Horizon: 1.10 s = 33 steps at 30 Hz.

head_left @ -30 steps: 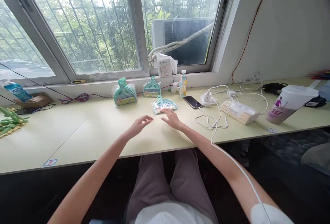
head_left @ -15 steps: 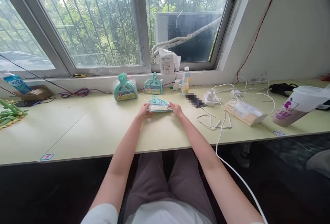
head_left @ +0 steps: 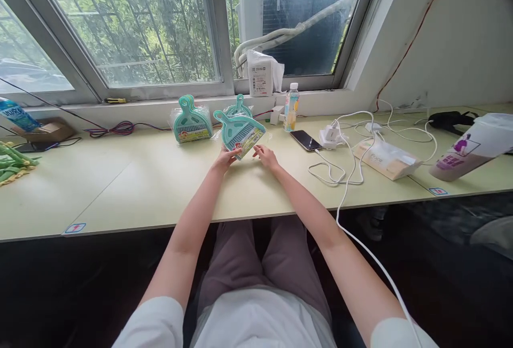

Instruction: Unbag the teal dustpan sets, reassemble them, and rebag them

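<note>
A packaged teal dustpan and brush set (head_left: 241, 133) in clear plastic is tilted up off the table, its handle pointing to the upper left. My left hand (head_left: 226, 159) grips its lower left corner. My right hand (head_left: 266, 156) is just beside the lower right edge, fingers bent and apart, not closed on the pack. Behind the held pack, another teal dustpan set (head_left: 239, 106) leans at the sill, partly covered. To the left, a stack of several packaged dustpan sets (head_left: 193, 123) stands upright against the wall.
On the right are a bottle (head_left: 291, 107), a phone (head_left: 306, 140), a charger (head_left: 331, 135) with white cables, a tissue pack (head_left: 387, 159) and a tilted cup (head_left: 468, 150). A white cable hangs over the front edge. Green bundles (head_left: 15, 164) lie far left.
The dustpan set has been raised from lying on the table and turned, its face now towards me. My right hand has come off its right edge; my left still holds it.
</note>
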Available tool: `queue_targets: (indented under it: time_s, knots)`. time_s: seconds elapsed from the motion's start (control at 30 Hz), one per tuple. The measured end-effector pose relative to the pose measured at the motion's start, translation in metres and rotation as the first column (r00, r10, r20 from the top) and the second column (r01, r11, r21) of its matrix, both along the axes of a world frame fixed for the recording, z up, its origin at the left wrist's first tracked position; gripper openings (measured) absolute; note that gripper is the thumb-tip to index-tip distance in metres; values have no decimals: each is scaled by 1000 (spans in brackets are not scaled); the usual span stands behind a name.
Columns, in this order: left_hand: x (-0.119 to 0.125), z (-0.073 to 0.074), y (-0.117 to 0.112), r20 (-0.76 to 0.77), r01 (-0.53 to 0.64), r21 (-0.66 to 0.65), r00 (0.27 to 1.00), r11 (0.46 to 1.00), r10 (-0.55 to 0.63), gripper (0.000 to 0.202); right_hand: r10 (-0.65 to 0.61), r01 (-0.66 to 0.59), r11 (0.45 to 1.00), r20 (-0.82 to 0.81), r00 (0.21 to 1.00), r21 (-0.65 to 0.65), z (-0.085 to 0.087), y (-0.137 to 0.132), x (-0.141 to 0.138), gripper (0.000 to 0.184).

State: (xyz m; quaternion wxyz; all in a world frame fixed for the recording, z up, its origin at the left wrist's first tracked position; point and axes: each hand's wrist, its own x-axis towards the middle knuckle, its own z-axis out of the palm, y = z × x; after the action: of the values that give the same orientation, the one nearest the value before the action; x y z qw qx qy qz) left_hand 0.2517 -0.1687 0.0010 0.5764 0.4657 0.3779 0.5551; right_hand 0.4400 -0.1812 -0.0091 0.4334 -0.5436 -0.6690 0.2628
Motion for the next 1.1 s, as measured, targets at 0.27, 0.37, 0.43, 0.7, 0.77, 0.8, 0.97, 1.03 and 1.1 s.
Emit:
queue_targets:
  time_s: [0.27,0.37,0.43,0.7,0.77,0.8,0.97,1.03,1.1]
  knots:
    - [-7,1,-2,-163,317,49,938,947,-305,65,-45,-78,988,-726,686,-134,2,11,10,21]
    - [-16,1,4,-239,332,38,919,943,-314,60,-53,-123,980,-810,584,-153,3,12,15,23]
    - [-19,1,8,-260,300,10,922,954,-288,61,-43,-157,974,-813,581,-165,5,10,17,23]
    - [-12,1,17,-114,-107,-183,990,977,87,36,-48,-145,974,-787,615,-173,13,2,16,28]
    - [-15,2,18,-86,-192,-172,980,966,179,33,-12,-183,970,-778,628,-163,15,0,16,27]
    - [-18,3,19,-71,-243,-164,970,956,234,34,7,-201,967,-771,636,-158,16,0,16,27]
    - [-51,10,14,-21,-568,-153,820,809,572,47,-3,-168,977,-791,612,-133,18,1,28,23]
    - [-65,13,8,-41,-544,-128,839,829,543,51,-36,-99,989,-840,542,-106,17,4,35,21]
    - [-72,17,0,-62,-464,-108,886,879,460,54,-70,-27,995,-890,451,-92,15,8,41,19]
